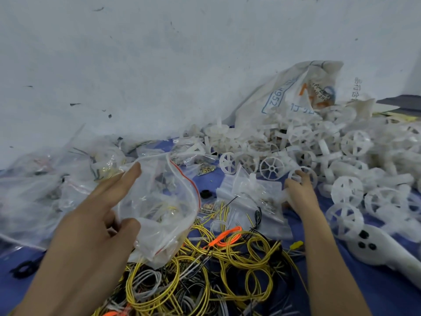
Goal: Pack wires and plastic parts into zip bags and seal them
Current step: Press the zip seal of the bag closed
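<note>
Zip bag (159,201) hangs open-mouthed above the wire pile (205,270), pinched by the left hand (98,215). The right hand (298,192) touches a plastic wheel (304,176), grip unclear. The bag's slack mouth may collapse and spill parts.

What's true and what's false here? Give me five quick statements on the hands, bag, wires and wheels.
1. The left hand holds a clear zip bag with a red strip at its mouth. True.
2. The zip bag is sealed. False: its mouth gapes open.
3. The right hand rests on the yellow wires. False: it reaches to a white wheel at the edge of the wheel pile.
4. The yellow wires lie coiled on the blue surface below the bag. True.
5. The printed sack stands at the far left. False: it is at the right rear, behind the wheel pile.
</note>
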Motion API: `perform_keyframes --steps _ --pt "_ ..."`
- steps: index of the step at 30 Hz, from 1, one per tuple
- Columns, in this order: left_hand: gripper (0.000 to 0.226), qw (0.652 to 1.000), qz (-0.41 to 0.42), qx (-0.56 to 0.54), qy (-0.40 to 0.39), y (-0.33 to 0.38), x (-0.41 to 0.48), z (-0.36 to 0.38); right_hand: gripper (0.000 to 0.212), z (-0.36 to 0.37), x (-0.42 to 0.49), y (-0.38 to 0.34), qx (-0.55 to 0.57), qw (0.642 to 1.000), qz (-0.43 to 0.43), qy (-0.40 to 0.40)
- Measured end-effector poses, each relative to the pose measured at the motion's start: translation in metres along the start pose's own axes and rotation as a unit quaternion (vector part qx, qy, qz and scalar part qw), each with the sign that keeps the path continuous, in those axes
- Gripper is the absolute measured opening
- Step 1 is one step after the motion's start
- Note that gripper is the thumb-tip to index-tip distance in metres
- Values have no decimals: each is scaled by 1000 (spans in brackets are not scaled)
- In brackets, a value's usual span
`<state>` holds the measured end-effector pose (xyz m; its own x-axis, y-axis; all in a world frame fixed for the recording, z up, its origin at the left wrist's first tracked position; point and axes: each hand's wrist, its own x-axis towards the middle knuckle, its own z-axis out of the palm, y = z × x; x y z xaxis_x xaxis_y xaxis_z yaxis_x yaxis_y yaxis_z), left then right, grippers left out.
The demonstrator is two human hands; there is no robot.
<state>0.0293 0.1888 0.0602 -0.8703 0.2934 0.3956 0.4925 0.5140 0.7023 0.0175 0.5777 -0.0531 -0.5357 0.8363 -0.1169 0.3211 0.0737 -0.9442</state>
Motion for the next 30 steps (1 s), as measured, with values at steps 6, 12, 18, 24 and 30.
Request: perform_keyframes --steps 6,12,18,24,30 --pt "88 1000 -16 -14 -11 -1 0 0 15 0 5 3 71 997 -2 -39" --pt "85 999 -19 -30 -25 -4 0 2 13 -1 -4 1 172 982 62 -48" --pt "76 998 -27 -50 -12 8 -2 5 26 -4 -41 -53 266 959 32 -96" --pt "70 996 -37 -77 13 6 -1 10 39 -2 -139 -129 451 815 -82 -354" --pt "70 989 -80 -128 3 10 -3 6 28 0 -204 -148 337 764 -144 -531"
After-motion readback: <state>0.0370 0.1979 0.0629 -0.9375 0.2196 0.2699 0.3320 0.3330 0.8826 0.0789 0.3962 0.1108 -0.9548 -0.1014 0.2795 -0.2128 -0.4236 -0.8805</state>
